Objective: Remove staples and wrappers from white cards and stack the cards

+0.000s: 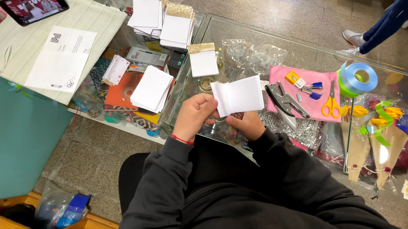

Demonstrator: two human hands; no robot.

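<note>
I see a small stack of white paper sheets (pixel 238 96) held just above the glass table (pixel 305 57), near its front edge. My left hand (pixel 194 116) pinches the stack's left edge, fingers curled tight; my right hand (pixel 247 124) grips it from below, mostly hidden under the paper. To the right, a pink cloth (pixel 308 97) carries orange-handled scissors (pixel 330 104) and a metal punch (pixel 282 105).

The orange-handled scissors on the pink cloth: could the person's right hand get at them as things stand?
Probably yes, once freed. The right hand is holding the stack of white cards; the orange-handled scissors lie uncovered on the pink cloth to its right, nothing between.
</note>
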